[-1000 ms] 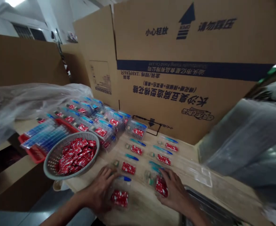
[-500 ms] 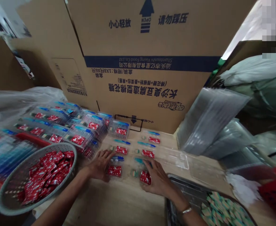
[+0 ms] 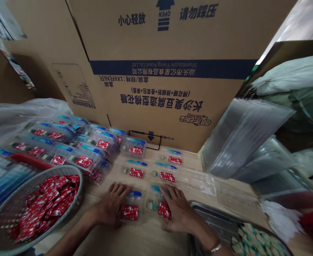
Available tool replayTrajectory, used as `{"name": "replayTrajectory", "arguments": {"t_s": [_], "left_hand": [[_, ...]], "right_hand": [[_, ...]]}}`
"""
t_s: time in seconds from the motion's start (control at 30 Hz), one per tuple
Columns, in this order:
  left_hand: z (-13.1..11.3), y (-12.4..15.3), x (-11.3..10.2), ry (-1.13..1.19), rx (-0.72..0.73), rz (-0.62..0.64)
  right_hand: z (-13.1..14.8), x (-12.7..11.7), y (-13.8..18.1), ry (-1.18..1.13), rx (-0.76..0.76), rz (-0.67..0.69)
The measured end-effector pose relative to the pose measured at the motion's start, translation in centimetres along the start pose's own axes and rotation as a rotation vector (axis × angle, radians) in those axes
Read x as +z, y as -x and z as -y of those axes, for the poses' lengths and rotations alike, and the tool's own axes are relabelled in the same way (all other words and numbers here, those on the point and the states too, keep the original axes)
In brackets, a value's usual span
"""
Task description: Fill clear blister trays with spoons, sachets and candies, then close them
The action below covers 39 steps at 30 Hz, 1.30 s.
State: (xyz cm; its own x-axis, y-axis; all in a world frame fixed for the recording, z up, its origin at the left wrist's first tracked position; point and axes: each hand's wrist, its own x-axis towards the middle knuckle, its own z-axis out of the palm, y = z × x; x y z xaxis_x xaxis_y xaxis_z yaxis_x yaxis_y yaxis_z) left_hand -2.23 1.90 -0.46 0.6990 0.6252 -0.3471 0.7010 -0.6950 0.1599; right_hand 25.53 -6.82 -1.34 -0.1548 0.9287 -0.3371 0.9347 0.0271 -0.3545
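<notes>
Taking the middle of my view as the clock's centre, I had both hands low over the wooden bench (image 3: 135,241). My left hand (image 3: 110,204), at seven o'clock, lay with fingers curved at the left edge of a see-through tray (image 3: 131,200). That tray held a red patterned sachet (image 3: 131,212) below a blue pen-shaped stick (image 3: 135,193).

My right hand (image 3: 180,212), at five o'clock, had its thumb and fingers parted over the right side of a second tray (image 3: 157,196), partly covering its red packet (image 3: 164,210); a striped candy (image 3: 152,205) lay to the left. I could not tell whether either hand gripped its tray.

Just beyond, around six o'clock, more filled trays stood in rows. At eight o'clock a grey mesh basket (image 3: 1,224) was heaped with red sachets; near nine, packed plastic boxes (image 3: 97,156) were stacked. At four o'clock a metal pan (image 3: 212,218) held loose candies (image 3: 255,240). A printed cardboard carton (image 3: 156,46) rose at twelve, and plastic sheets (image 3: 241,131) leaned at three.
</notes>
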Motion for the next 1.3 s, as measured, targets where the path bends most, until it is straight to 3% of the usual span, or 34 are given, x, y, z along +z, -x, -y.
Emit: {"name": "replayTrajectory", "arguments": {"t_s": [0.13,0.37,0.6,0.67,0.73,0.8,0.9,0.97,1.07,1.17,1.3], "left_hand": [[0.1,0.4,0.1,0.051,0.002,-0.054],[-0.2,0.8,-0.2,0.071,0.008,-0.047],[0.1,2.2,1.3,0.094,0.023,-0.116],[0.3,2.9,1.8,0.098,0.038,-0.156],[0.6,3.4,2.3,0.111,0.052,-0.225],[1.0,3.7,3.1,0.148,0.015,-0.351],[1.3,3.7,4.9,0.237,-0.183,-0.591],[1.3,3.6,6.2,0.305,-0.300,-0.677],[0.9,3.5,7.2,0.384,-0.341,-0.669],[0.4,3.4,7.0,0.400,-0.319,-0.620],[0.1,2.8,6.0,0.378,-0.260,-0.559]], "right_hand": [[0.1,0.2,-0.5,0.012,0.031,-0.069],[-0.3,1.0,-0.3,0.000,-0.052,-0.044],[0.3,0.9,0.1,0.002,-0.054,-0.023],[0.6,0.7,0.1,-0.014,-0.062,-0.071],[0.7,0.5,0.0,-0.022,-0.067,-0.139],[0.7,0.5,-0.1,-0.025,-0.066,-0.121],[0.5,0.9,-0.2,-0.023,-0.052,-0.003],[0.4,1.3,-0.1,-0.018,-0.047,0.010],[0.4,1.4,0.2,-0.023,-0.067,-0.006],[-0.1,0.3,0.1,-0.039,-0.105,-0.034],[-1.7,-2.7,-2.4,-0.020,-0.137,-0.211]]}}
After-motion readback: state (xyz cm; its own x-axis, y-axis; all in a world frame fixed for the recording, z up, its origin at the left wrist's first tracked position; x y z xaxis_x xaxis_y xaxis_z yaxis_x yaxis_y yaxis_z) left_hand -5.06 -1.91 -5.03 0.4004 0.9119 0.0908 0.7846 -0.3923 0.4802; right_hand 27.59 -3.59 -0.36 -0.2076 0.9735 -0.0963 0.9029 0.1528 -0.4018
